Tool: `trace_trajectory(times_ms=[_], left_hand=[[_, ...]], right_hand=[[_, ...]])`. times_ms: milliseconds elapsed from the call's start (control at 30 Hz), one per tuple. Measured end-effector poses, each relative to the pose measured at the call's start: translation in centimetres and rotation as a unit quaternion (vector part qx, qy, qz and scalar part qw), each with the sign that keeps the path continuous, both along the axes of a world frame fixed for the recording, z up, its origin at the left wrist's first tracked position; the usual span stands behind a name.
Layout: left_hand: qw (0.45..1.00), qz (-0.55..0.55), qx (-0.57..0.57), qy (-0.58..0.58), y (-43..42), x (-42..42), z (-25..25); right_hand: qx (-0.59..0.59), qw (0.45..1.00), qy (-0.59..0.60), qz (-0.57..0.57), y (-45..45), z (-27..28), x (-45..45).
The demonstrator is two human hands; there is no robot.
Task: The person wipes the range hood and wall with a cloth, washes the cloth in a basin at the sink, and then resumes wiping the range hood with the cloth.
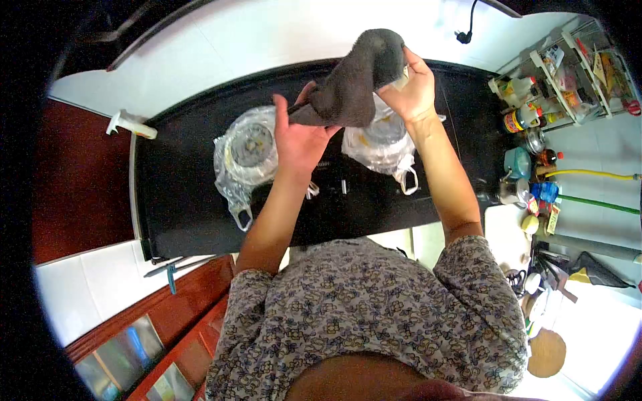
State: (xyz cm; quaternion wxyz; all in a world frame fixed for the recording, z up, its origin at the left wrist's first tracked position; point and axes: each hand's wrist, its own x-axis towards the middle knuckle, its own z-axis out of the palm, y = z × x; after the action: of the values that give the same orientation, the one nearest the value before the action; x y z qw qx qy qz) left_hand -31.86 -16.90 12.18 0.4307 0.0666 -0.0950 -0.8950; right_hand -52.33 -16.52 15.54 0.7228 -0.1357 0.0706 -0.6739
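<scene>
Your left hand (299, 142) and right hand (409, 92) are grasping the dark cloth (348, 90) at opposite ends, seemingly supporting its floppy middle over the black counter's (471, 137) far side.

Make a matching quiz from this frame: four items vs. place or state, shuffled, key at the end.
Items
1. Dark gray cloth
2. Power plug
3. Spray bottle
4. Yellow hose

Place or state
A. At the left edge of the black cooktop
B. At the frame's right side
C. Held in left hand and right hand
D. Hanging from a cord

Pairs: 1-C, 2-D, 3-A, 4-B
</scene>
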Motion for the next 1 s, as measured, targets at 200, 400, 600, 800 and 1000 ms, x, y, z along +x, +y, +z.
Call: trace_trajectory(times_ms=[200,400,600,800,1000], left_hand=[[0.997,0.035,0.042,-0.049,0.9,-0.8,-1.5],[0.993,0.004,-0.107,-0.050,2.8,-4.0,-1.7],[0.911,-0.132,-0.306,-0.242,3.6,-3.5,-1.4],[0.905,-0.099,-0.212,-0.355,4.2,4.0,-5.1],[0.913,-0.033,-0.073,-0.400,7.5,12.5,-7.4]], right_hand=[[0.076,0.992,0.060,-0.087,3.4,-2.1,-1.7],[0.061,0.742,0.646,-0.167,6.0,-7.9,1.4],[0.218,0.887,0.332,-0.235,4.6,-6.6,-0.7],[-0.047,0.802,0.215,-0.555,0.6,7.4,-12.1],[0.031,0.552,0.373,-0.745,-11.6,9.6,-18.7]])
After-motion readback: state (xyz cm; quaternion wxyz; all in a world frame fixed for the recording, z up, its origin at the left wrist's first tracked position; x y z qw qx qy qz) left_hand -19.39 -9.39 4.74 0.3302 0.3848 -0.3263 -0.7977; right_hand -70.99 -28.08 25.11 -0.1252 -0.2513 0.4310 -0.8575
